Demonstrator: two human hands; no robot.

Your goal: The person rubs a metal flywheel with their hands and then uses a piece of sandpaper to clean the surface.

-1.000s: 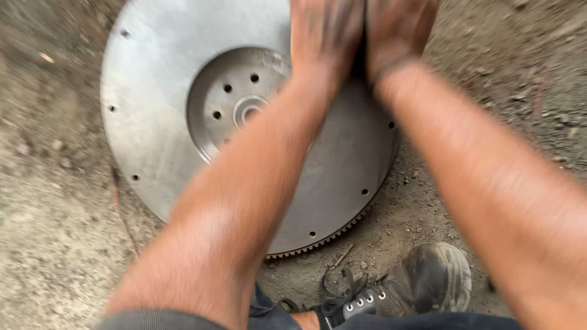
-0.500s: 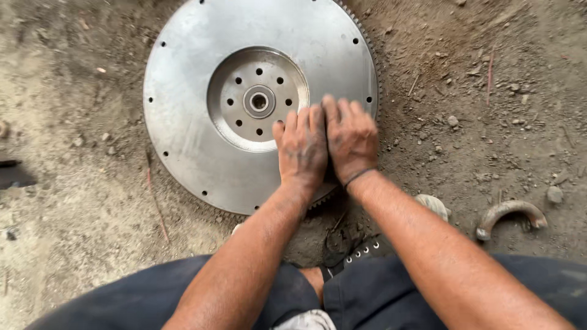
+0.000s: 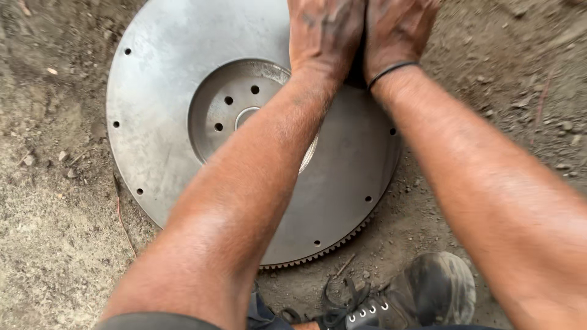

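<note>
Both hands, left and right, press flat and side by side on the far part of the flywheel lying on the dirt, gripping nothing, so steady, even weight through straight arms probably serves best.

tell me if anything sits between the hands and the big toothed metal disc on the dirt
Nothing visible does. The left hand and right hand lie side by side over the far part of the metal disc, which lies flat on the dirt ground. Their fingertips run out of the picture.
</note>
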